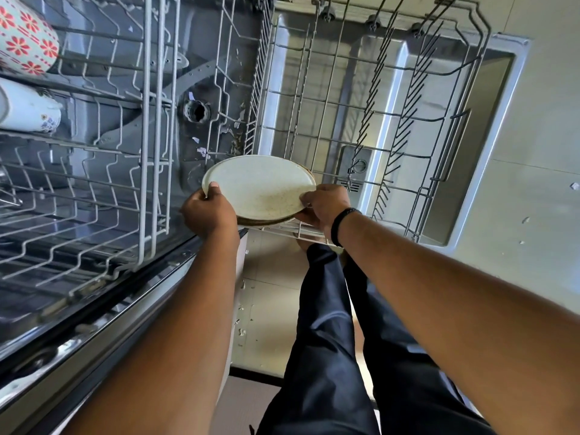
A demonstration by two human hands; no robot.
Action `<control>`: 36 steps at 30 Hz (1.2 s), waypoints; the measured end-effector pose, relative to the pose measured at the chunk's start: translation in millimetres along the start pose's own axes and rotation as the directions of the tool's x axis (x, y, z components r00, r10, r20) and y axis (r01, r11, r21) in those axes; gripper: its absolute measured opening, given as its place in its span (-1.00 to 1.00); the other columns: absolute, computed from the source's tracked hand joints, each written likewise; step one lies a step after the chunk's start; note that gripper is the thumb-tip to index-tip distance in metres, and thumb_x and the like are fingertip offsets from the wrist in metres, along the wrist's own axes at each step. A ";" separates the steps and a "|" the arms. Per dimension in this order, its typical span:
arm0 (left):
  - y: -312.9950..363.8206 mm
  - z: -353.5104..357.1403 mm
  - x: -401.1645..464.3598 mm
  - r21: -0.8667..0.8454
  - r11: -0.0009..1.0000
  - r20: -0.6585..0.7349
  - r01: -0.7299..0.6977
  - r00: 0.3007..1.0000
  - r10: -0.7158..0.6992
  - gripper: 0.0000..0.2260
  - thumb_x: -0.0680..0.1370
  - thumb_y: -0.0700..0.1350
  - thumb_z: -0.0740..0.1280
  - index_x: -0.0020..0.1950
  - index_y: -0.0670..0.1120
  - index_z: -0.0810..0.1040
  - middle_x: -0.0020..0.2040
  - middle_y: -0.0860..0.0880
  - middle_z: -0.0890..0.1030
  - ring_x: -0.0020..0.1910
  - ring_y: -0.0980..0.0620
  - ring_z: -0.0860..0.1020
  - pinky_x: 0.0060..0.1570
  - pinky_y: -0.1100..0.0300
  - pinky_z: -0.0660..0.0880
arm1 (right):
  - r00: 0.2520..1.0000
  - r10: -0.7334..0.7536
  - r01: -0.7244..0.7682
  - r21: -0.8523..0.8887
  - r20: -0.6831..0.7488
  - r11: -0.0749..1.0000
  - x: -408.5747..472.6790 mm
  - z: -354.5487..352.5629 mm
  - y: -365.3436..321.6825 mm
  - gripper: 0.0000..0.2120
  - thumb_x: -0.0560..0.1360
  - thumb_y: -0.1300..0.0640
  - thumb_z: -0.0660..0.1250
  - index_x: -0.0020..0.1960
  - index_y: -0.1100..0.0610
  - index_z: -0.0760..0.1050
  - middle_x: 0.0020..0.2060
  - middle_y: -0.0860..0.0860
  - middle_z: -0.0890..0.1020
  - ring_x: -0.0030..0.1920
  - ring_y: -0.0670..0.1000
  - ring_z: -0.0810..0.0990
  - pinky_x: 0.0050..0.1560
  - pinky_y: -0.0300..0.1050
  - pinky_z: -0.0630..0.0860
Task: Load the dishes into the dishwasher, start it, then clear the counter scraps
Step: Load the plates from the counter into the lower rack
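Here both hands, left hand (pixel 208 211) and right hand (pixel 324 205), pinch opposite rims of stacked plates (pixel 260 186) above the lower rack (pixel 361 127); uneven lowering could slide the top plate off.

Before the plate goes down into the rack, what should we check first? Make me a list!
1. Both hands hold the plate: ok. The left hand grips its left edge and the right hand its right edge.
2. Plate is above the lower rack: ok, over its near corner.
3. Free slots in the lower rack: ok, no dishes show in it.
4. Only one plate in the hands: cannot tell, a brown rim shows beneath the white one.
5. Plate scraped clean: not ok, specks lie on its surface.
6. Upper rack out of the way: ok, it sits off to the left with two mugs.
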State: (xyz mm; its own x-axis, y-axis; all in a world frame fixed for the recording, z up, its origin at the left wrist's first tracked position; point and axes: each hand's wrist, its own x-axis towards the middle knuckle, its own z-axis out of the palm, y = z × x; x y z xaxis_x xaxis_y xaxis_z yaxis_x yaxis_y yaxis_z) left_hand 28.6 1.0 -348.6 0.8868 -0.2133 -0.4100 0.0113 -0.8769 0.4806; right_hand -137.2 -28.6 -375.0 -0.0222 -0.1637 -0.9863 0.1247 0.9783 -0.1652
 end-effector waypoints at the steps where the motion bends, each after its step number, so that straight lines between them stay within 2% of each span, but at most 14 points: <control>1: 0.4 1.6 1.5 -0.008 1.000 0.008 0.018 1.000 -0.018 -0.81 0.59 -0.04 0.40 0.02 -0.15 0.72 -0.08 -0.13 0.71 -0.09 -0.07 0.67 -0.01 0.12 0.60 | 1.000 -0.004 0.004 -0.004 -0.001 1.000 0.8 0.4 -1.4 -0.63 0.52 0.38 0.35 0.31 0.25 0.43 0.14 0.25 0.58 -0.08 0.23 0.69 -0.39 -0.03 0.64; 3: 0.7 5.5 6.4 -0.045 0.998 0.024 0.051 0.998 -0.050 -0.84 0.56 -0.01 0.44 -0.03 -0.09 0.72 -0.16 -0.08 0.70 -0.16 -0.08 0.68 -0.06 0.03 0.66 | 1.000 -0.004 0.004 -0.012 -0.001 1.000 2.6 0.3 -3.9 -0.65 0.53 0.38 0.35 0.28 0.23 0.43 0.12 0.23 0.59 -0.11 0.20 0.69 -0.34 0.01 0.66; 4: 2.1 7.0 8.1 -0.077 0.994 0.039 0.074 0.997 -0.072 -0.87 0.55 -0.02 0.44 -0.05 -0.07 0.71 -0.20 -0.05 0.68 -0.24 -0.06 0.68 -0.17 0.04 0.67 | 1.000 -0.001 0.001 -0.013 0.001 1.000 3.1 -0.1 -5.3 -0.67 0.53 0.38 0.35 0.26 0.22 0.43 0.08 0.22 0.60 -0.18 0.17 0.69 -0.32 0.02 0.67; 6: 6.0 10.8 8.1 -0.133 0.984 0.083 0.120 0.991 -0.110 -0.90 0.58 -0.07 0.42 -0.05 -0.08 0.66 -0.23 -0.04 0.67 -0.39 0.02 0.65 -0.40 0.19 0.58 | 1.000 0.005 -0.005 -0.002 0.005 1.000 4.7 -0.9 -7.2 -0.71 0.53 0.40 0.33 0.21 0.22 0.45 -0.04 0.22 0.62 -0.34 0.12 0.63 -0.29 0.02 0.68; 8: 8.7 14.8 7.0 -0.151 0.978 0.111 0.145 0.985 -0.129 -0.91 0.60 -0.14 0.39 -0.01 -0.14 0.65 -0.26 -0.04 0.67 -0.44 0.09 0.64 -0.48 0.27 0.50 | 1.000 0.009 -0.009 0.016 0.013 1.000 5.1 -0.4 -8.5 -0.74 0.53 0.43 0.31 0.17 0.21 0.47 -0.10 0.22 0.62 -0.39 0.11 0.61 -0.26 0.02 0.68; 11: 10.9 16.7 6.3 -0.160 0.971 0.110 0.176 0.981 -0.160 -0.91 0.60 -0.21 0.35 0.03 -0.16 0.66 -0.29 -0.03 0.66 -0.43 0.09 0.65 -0.45 0.27 0.51 | 1.000 -0.003 0.003 -0.010 0.031 1.000 2.1 1.4 -9.5 -0.84 0.53 0.44 0.30 0.00 0.23 0.49 -0.18 0.21 0.61 -0.36 0.11 0.61 -0.22 0.02 0.68; 14: 7.6 15.2 7.8 -0.155 0.967 0.117 0.201 0.976 -0.183 -0.89 0.57 -0.24 0.34 -0.09 -0.13 0.65 -0.34 -0.05 0.64 -0.44 0.07 0.65 -0.44 0.26 0.52 | 0.998 -0.018 0.020 -0.026 0.056 0.999 -1.5 0.9 -9.4 -0.86 0.53 0.42 0.32 -0.07 0.21 0.47 -0.25 0.19 0.60 -0.36 0.10 0.60 -0.27 0.00 0.67; 17: 0.7 12.7 8.3 -0.135 0.969 0.123 0.209 0.974 -0.193 -0.87 0.55 -0.22 0.37 -0.18 -0.12 0.64 -0.38 -0.04 0.65 -0.46 0.08 0.65 -0.45 0.27 0.53 | 0.996 -0.029 0.029 -0.007 0.083 1.000 -4.0 -1.7 -7.5 -0.86 0.54 0.40 0.33 -0.08 0.20 0.46 -0.22 0.19 0.57 -0.32 0.12 0.60 -0.34 -0.03 0.66; 21: -7.2 8.4 9.7 -0.113 0.972 0.129 0.208 0.973 -0.193 -0.82 0.54 -0.21 0.39 -0.27 -0.11 0.62 -0.53 0.04 0.60 -0.52 0.10 0.60 -0.44 0.23 0.55 | 0.995 -0.043 0.045 -0.020 0.090 0.999 -9.5 -8.0 -5.4 -0.90 0.55 0.39 0.32 -0.04 0.23 0.47 -0.25 0.16 0.57 -0.34 0.11 0.60 -0.39 -0.08 0.63; 26: -7.6 -6.5 -5.1 -0.088 0.982 0.153 0.168 0.976 -0.154 -0.92 0.54 -0.22 0.38 -0.12 -0.16 0.67 -0.38 -0.03 0.66 -0.50 0.12 0.61 -0.46 0.27 0.51 | 0.994 -0.067 0.072 -0.052 0.089 0.996 -29.0 -20.5 -7.5 -0.93 0.55 0.35 0.34 -0.05 0.22 0.50 -0.27 0.15 0.58 -0.37 0.09 0.59 -0.35 -0.06 0.63; 32: 14.2 -52.6 -67.9 -0.013 0.999 0.320 0.039 0.947 -0.032 -0.92 0.54 -0.23 0.37 -0.03 -0.18 0.66 -0.30 -0.06 0.68 -0.46 0.07 0.62 -0.48 0.24 0.50 | 0.986 -0.106 0.113 -0.051 0.126 0.992 -103.0 -41.1 -23.4 -0.95 0.55 0.32 0.35 -0.02 0.22 0.51 -0.23 0.18 0.58 -0.34 0.13 0.59 -0.40 -0.09 0.61; 36: 42.8 -98.6 -133.5 -0.043 0.999 0.499 -0.015 0.866 0.035 -0.91 0.56 -0.22 0.38 -0.10 -0.06 0.63 -0.24 -0.11 0.69 -0.41 0.06 0.62 -0.49 0.25 0.50 | 0.977 -0.163 0.177 -0.099 0.135 0.979 -173.5 -53.1 -42.3 -0.97 0.58 0.29 0.30 0.00 0.23 0.52 -0.25 0.15 0.57 -0.41 0.10 0.55 -0.44 -0.13 0.57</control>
State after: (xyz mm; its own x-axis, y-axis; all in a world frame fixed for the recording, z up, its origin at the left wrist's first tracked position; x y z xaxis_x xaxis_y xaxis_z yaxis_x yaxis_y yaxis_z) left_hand -43.7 34.4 -196.8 0.5377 -0.4301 -0.7252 0.0181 -0.8540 0.5199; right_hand -191.4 -34.8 -196.9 0.0923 -0.3365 -0.9372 0.0199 0.9416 -0.3361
